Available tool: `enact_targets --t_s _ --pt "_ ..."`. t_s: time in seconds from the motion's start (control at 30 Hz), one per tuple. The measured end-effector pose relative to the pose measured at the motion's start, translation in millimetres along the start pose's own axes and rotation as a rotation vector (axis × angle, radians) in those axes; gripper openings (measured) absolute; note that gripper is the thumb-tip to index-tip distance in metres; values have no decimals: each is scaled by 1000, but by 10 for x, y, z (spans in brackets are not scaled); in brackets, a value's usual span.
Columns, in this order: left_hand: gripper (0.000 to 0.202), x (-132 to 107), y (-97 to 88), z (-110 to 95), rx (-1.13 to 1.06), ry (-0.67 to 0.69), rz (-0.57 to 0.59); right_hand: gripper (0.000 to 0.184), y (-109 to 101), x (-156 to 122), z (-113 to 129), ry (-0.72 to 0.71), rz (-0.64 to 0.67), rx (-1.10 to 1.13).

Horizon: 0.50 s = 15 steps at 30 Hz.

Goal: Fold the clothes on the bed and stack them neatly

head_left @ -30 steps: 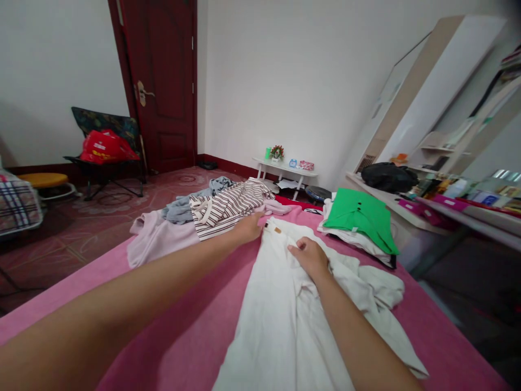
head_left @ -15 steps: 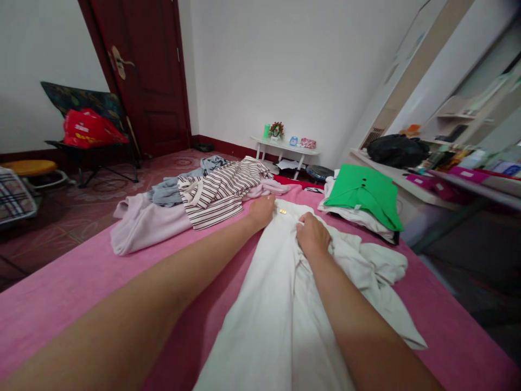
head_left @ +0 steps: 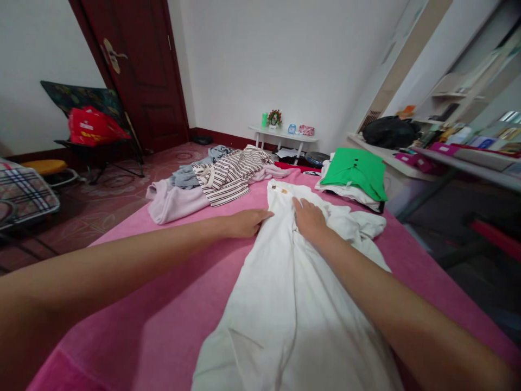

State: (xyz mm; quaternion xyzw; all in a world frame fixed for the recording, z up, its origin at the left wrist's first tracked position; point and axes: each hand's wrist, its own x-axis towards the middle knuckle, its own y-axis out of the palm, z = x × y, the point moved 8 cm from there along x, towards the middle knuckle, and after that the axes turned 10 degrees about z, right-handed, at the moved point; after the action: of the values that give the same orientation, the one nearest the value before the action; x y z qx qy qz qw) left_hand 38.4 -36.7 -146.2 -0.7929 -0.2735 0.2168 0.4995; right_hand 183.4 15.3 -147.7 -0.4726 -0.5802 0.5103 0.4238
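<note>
Touches the white garment (head_left: 260, 282), spread on the pink cover (head_left: 175, 288), at its left edge with the half-curled left hand (head_left: 246, 222); rests the loosely bent right hand (head_left: 310, 218) near its brown tag (head_left: 284, 190). Cannot tell either grip's hold.

Garment (head_left: 260, 282) on bed (head_left: 175, 304) | clothes (head_left: 228, 172) left | folded stack (head_left: 354, 175) right (both behind)

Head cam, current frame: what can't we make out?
All in the head view:
1) White garment: near end, cut off by the bottom edge.
2) Right hand: palm and grip, hidden by the back of the hand.
3) Tan tag: any print, too small to read.
4) Green garment: it covers most of what lies beneath it.
5) Red bag: contents, hidden by its sides.
</note>
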Motion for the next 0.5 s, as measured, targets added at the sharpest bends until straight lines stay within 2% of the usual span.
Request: enact_targets --t_s 0.07,0.13,0.23,0.33,0.4,0.47,0.5 --pt "49 -319 65 -260 -48 90 63 55 -69 -267 78 -62 -15 -32" --pt "46 -643 82 -479 -73 142 79 61 -170 -602 220 -193 -24 -8" --pt "37 -1108 76 -706 -147 128 87 59 -355 -1228 541 -532 36 183" --pt "27 -1495 178 -917 -348 69 257 45 -541 -1860 813 -827 156 413" --pt "25 -1672 216 -1076 -421 33 327 33 -608 -2149 913 -893 223 491" --pt "26 -1761 217 -1234 -431 18 343 22 -645 -2318 963 -884 248 520" --pt "20 -1780 226 -1319 -438 25 362 20 -659 -2371 975 -870 252 533"
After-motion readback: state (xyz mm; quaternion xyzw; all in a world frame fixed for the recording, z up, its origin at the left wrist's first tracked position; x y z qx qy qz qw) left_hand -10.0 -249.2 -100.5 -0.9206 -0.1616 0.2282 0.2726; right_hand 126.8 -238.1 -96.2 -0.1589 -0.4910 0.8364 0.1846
